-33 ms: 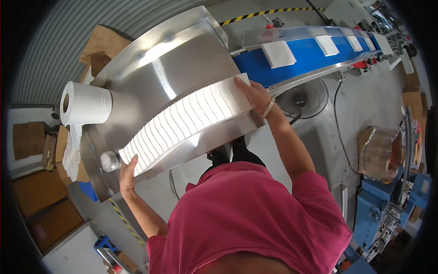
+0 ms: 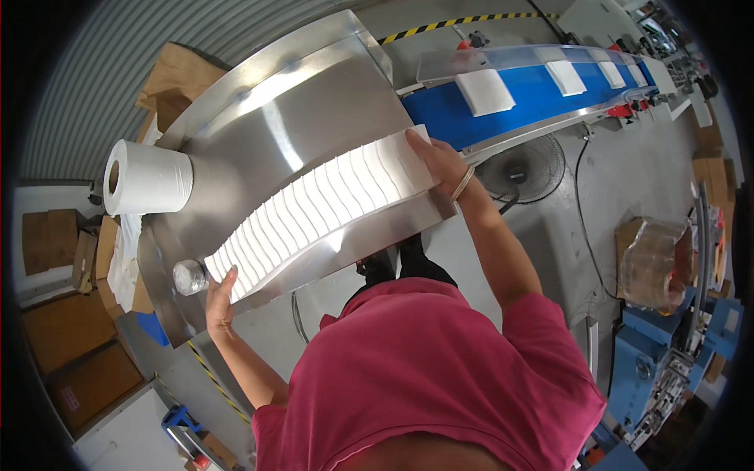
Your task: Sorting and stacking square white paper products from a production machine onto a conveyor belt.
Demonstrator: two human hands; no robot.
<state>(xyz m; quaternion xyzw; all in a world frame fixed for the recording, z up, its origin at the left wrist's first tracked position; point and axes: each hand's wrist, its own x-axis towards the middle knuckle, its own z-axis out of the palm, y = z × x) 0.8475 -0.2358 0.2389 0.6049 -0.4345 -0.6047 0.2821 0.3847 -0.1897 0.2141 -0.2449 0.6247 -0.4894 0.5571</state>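
A long row of white folded tissue stacks (image 2: pixel 322 202) stands on edge, packed face to face, along the near side of a shiny metal table (image 2: pixel 228 180). My left hand (image 2: pixel 221 298) presses its near-left end, thumb on top and the other fingers mostly hidden. At the far-right end, my right hand (image 2: pixel 441 163) grips the last stack, its thumb over the face. The row is squeezed between both hands and bows slightly. A roll of clear tape (image 2: pixel 190 277) lies beside my left hand. Just beyond my right hand, a blue conveyor belt (image 2: pixel 440 110) carries separate white folded stacks (image 2: pixel 485 92).
A large white paper roll (image 2: pixel 149 177) stands at the table's left edge, near cardboard boxes (image 2: pixel 67 314) and a brown paper bag (image 2: pixel 179 77). Under the conveyor is a floor fan (image 2: pixel 518 169). Blue machinery (image 2: pixel 644 361) and an open carton (image 2: pixel 653 263) are at right.
The white stacks on the conveyor have shifted slightly to the right, away from the table. My hands and the row between them stay almost in place.
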